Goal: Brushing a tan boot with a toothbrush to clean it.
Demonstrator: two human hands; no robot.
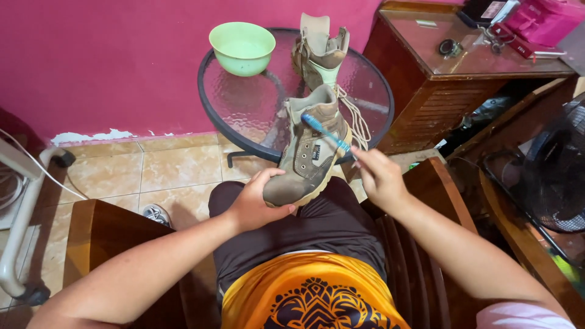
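Boot (pixel 306 158) on my lap, just off the glass table's (pixel 244 109) near edge | my left hand (pixel 256 201) grips its toe | my right hand (pixel 378 176) pinches a blue toothbrush (pixel 326 131) against its tongue

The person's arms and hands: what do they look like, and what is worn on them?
Both forearms are bare. The left hand and right hand wear no gloves, and no rings or watch are visible. A pale pink sleeve shows at the right upper arm.
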